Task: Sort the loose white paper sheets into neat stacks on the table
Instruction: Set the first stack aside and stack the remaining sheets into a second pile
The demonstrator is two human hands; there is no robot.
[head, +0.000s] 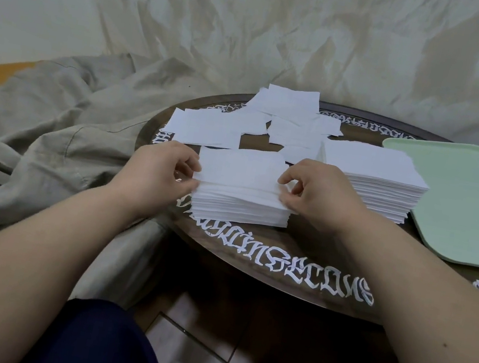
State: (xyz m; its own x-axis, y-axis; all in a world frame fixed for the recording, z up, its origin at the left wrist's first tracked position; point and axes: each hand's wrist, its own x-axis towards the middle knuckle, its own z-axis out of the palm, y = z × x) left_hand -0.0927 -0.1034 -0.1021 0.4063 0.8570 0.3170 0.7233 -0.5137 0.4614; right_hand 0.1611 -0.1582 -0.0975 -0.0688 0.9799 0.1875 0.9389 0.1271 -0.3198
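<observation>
Loose white paper sheets lie scattered and overlapping on the round dark table, just beyond the near stack, which I take as the landmark here; in the head view, the only one given, the left hand sits at the near stack's left edge and the right hand at its right edge; the fingers of both hands are curled in and pinch the top sheet by its two sides, holding it level on, or just above, the pile; which of the two I cannot tell; the step in hand looks like laying a sheet onto the pile and squaring it with the ones beneath; the next move, as I judge it, calls for letting go without dragging the thin paper askew, then reaching past the near stack for another loose sheet; a second, taller stack stands just right of the near stack, and looks tidy already; further right again, partly overhanging the table's edge, rests a pale green tray, the one container in sight, and the part of it in frame shows nothing in it; left of the near stack, off the table, lies a rumpled grey-beige cloth.
</observation>
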